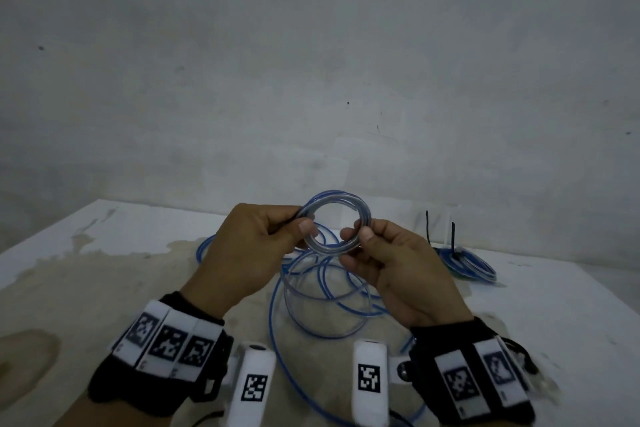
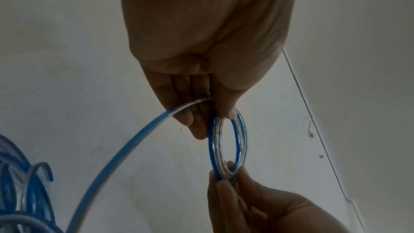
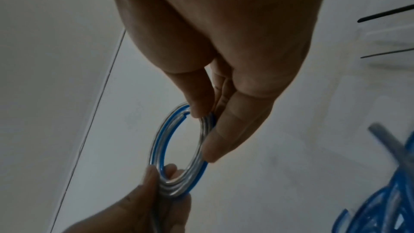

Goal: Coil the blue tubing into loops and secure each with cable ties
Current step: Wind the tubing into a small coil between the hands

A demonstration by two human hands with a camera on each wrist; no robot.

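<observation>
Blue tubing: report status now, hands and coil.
Left hand and right hand both pinch the small coil, raised off the table. Loose tubing trails beneath. Tied coil lies right. Nothing obstructing.

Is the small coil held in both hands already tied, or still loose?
Still loose: no cable tie shows on the coil; the left hand and right hand pinch it.

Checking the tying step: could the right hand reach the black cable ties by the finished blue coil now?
Probably not yet: the right hand pinches the small blue tubing coil. The black cable ties stand unobstructed beside it.
</observation>
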